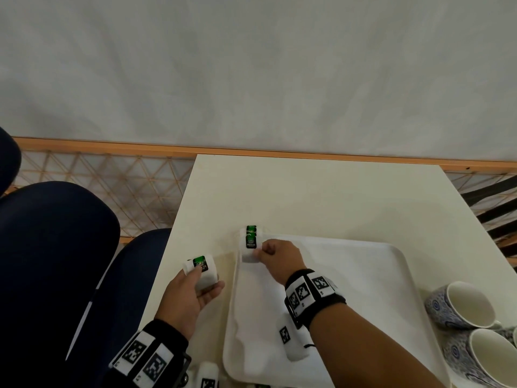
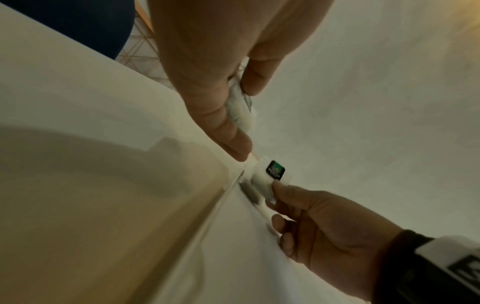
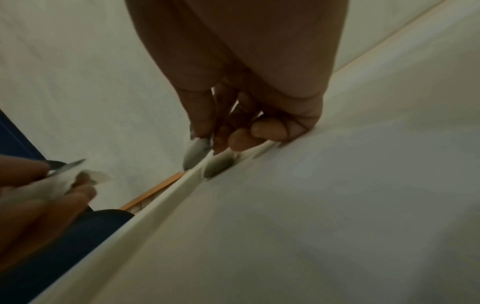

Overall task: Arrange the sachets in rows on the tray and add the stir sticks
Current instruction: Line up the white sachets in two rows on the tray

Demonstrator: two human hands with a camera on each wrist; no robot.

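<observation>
We see a person seated at a cream table (image 1: 321, 197) with a white tray (image 1: 372, 278) lying on it, both wrists strapped with black bands carrying printed markers. The right hand (image 1: 278, 257) reaches across to the tray's far left corner and pinches a white sachet with a green label (image 1: 251, 243) between thumb and fingertips, the other fingers curled in. The sachet sits right at that corner, over the rim; a second green label shows just behind it, so there may be two sachets stacked or overlapping there — the head view is too coarse for us to be sure. In the right wrist view the curled fingers (image 3: 242, 137) press down at the tray's edge, though the picture is dim and blurred.

The left hand (image 1: 186, 295) is off the tray, above the table just to its left, and grasps another sachet (image 1: 202, 271) — thumb beneath, fingers on top, its green label facing up. The left wrist view shows white packet material squeezed between thumb and fingers (image 2: 215, 121).

At the right edge of the table, just beside the tray, stand blue-patterned cups (image 1: 461, 306) with pale insides. Dark blue seat cushions (image 1: 56, 247) lie to the left of the table.
</observation>
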